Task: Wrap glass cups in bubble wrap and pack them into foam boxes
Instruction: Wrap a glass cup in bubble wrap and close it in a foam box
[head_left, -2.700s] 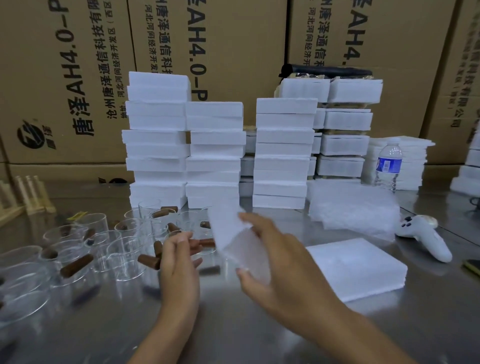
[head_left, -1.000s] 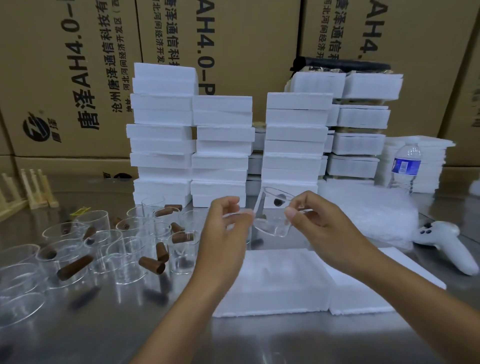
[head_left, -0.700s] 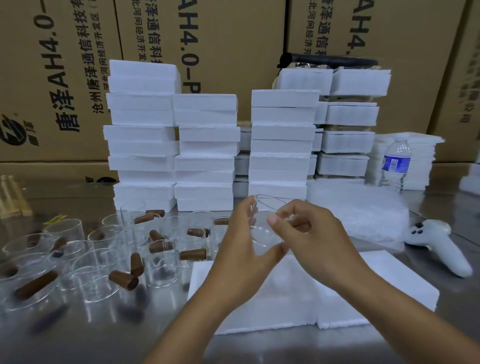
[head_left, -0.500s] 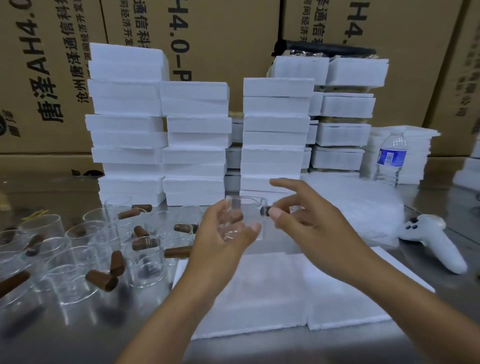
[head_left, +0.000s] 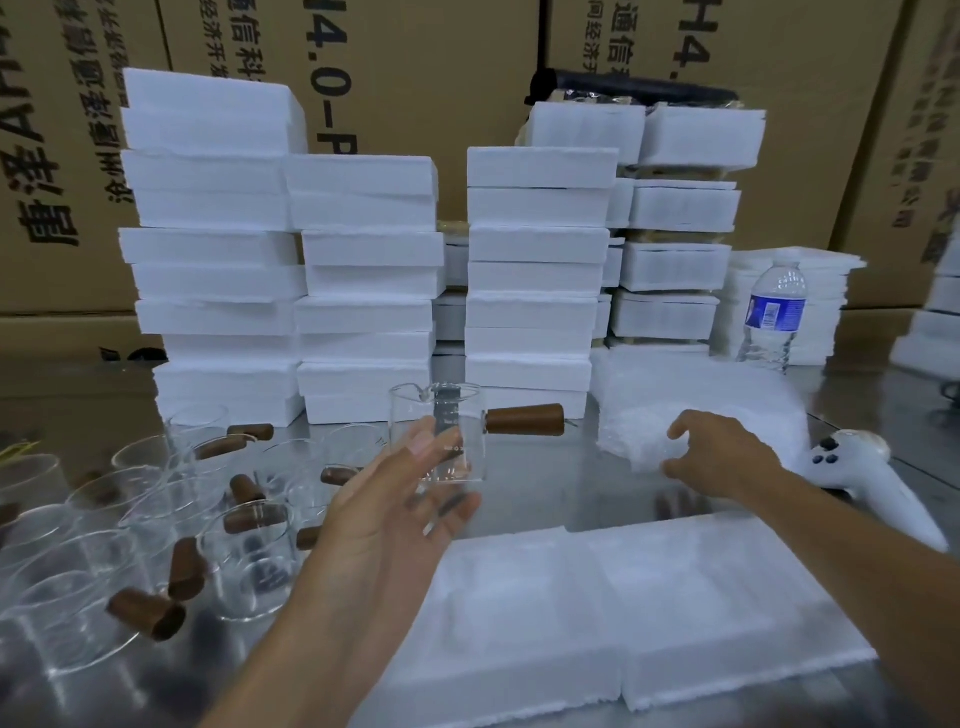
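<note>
Glass cup (head_left: 458, 415): clear, its walls hard to trace; brown handle (head_left: 524, 420) points right.
Left hand (head_left: 395, 514): palm up, gripping the cup's lower wall.
Right hand (head_left: 727, 457): curled onto bubble wrap (head_left: 701, 400), pinching its near edge.
Worktop (head_left: 545, 483): steel; foam boxes (head_left: 519, 597) below both hands; foam stacks (head_left: 530, 260) and cartons (head_left: 415, 78) beyond.

A water bottle (head_left: 774, 317) stands behind a white controller (head_left: 862, 467), cardboard cartons (head_left: 467, 67) beyond.

Tall brown cardboard cartons (head_left: 426, 67) printed with black characters filled the whole back like a wall. Before them lay a shiny metal table (head_left: 540, 488), dimly reflecting, with a water bottle (head_left: 774, 317) and a white controller (head_left: 862, 478) at its right side.
</note>
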